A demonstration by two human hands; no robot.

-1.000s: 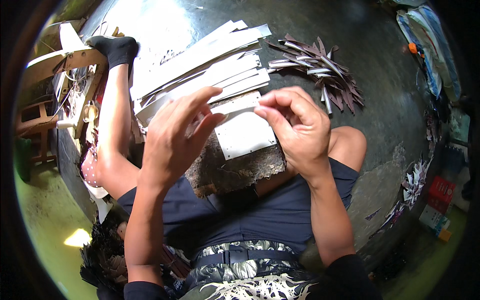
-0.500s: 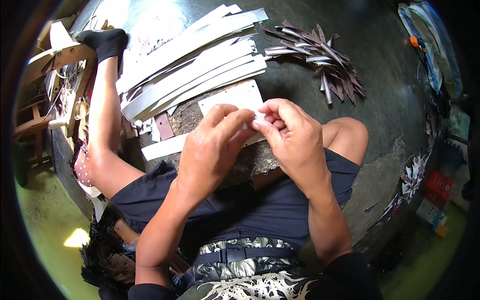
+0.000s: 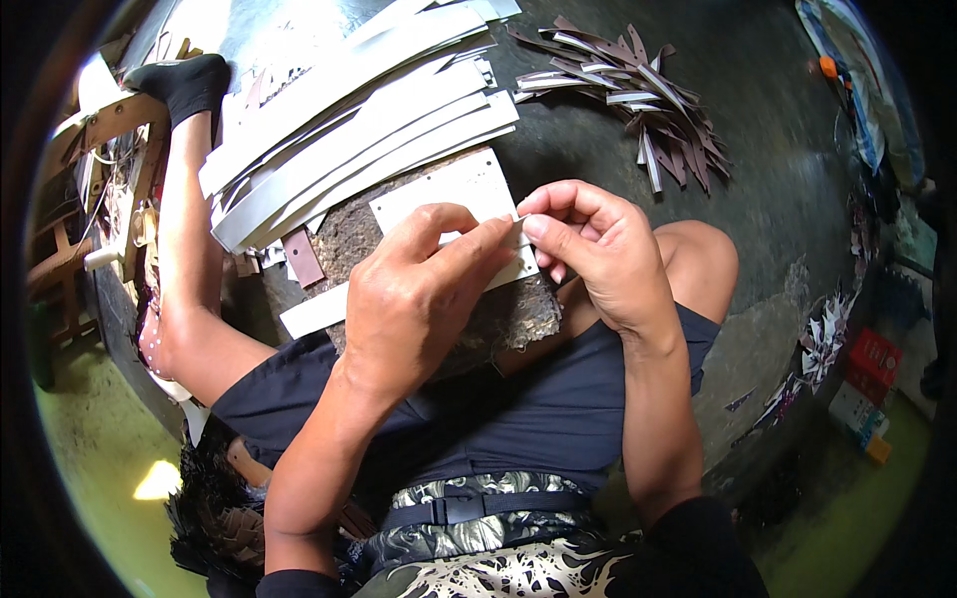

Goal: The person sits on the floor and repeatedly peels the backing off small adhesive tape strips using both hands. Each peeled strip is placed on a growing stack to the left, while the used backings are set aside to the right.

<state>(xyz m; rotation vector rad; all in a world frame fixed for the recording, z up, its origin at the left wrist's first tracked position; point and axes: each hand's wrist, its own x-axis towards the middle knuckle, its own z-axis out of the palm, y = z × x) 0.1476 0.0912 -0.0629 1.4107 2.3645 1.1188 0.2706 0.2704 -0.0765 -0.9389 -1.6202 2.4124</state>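
Above the white sheet (image 3: 449, 186), left hand (image 3: 409, 279) and right hand (image 3: 608, 254) have met, so fingers jointly pinch a white strip (image 3: 316, 311)

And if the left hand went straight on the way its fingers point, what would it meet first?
Most likely the right hand, at its thumb and fingertips; depth is hard to judge here.

White sheet (image 3: 478, 189) smooth, matt; block (image 3: 528, 314) rough, fibrous; strips (image 3: 399, 120) smooth, faintly glossy; shorts (image 3: 538, 409) matt cloth.
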